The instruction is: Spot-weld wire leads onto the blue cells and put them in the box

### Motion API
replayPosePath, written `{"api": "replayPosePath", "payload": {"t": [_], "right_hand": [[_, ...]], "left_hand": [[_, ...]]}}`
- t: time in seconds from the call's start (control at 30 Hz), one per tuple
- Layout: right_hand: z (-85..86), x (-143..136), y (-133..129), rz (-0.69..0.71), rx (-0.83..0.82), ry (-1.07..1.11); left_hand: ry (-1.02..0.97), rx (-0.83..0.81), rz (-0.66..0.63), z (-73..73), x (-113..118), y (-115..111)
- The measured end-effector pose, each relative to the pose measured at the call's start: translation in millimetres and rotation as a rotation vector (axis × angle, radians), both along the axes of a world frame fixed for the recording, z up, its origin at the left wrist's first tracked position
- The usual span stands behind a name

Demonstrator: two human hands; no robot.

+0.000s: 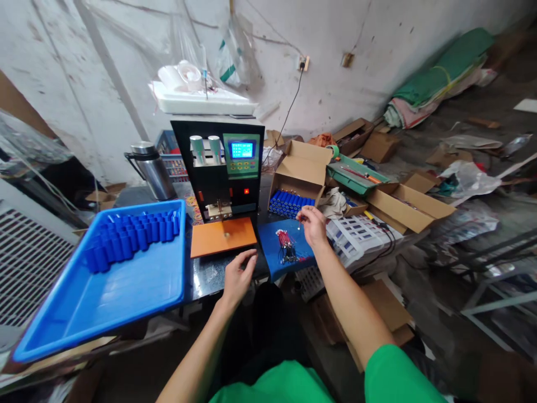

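Note:
My right hand [314,225] is over a blue mat [272,266], its fingers pinched on a thin wire lead with a small white end [298,228]. Beneath and left of it lies a bundle of red and black wire leads [286,246]. My left hand [239,275] is at the front edge of an orange board [210,239], fingers loosely curled and apart from the thumb, with nothing visible in them. Behind the board stands a black machine [218,190] with a lit blue display [242,149] and a metal electrode part [219,211] at its base.
On the left, a blue tray [138,285] contains several blue cylindrical cells [126,238]. An open cardboard box [304,162] holds more blue cells [291,202]. A steel jug [151,170] stands behind the tray. A white crate [361,238] and a green tray [354,176] are at right.

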State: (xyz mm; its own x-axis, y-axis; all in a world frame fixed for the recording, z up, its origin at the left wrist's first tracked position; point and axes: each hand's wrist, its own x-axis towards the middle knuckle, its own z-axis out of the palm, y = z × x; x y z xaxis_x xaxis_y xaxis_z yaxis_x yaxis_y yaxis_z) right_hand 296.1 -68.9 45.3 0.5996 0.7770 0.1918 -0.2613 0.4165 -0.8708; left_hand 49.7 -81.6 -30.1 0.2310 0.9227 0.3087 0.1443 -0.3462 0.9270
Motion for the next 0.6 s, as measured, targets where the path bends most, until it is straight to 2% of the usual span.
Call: {"api": "replayPosePath", "payload": {"t": [0.13,0.23,0.33,0.47,0.6], "right_hand": [[1.4,-56,-12,0.169,0.016,0.064],[0.0,-92,-19,0.260,0.011,0.111],[-2.3,-115,-24,0.308,-0.002,0.137],[-8.8,-126,-26,0.334,-0.010,0.134],[-17.9,-124,-31,0.418,-0.039,0.079]], "left_hand": [[-0.085,-0.064,-0.068,31.6,16,-12],[-0.165,-0.169,-0.103,43.8,22,-16],[-0.236,-0.269,-0.126,46.6,18,-19],[-0.302,-0.355,-0.136,45.0,5,-25],[-0.240,-0.308,-0.105,44.6,-10,-27]]}}
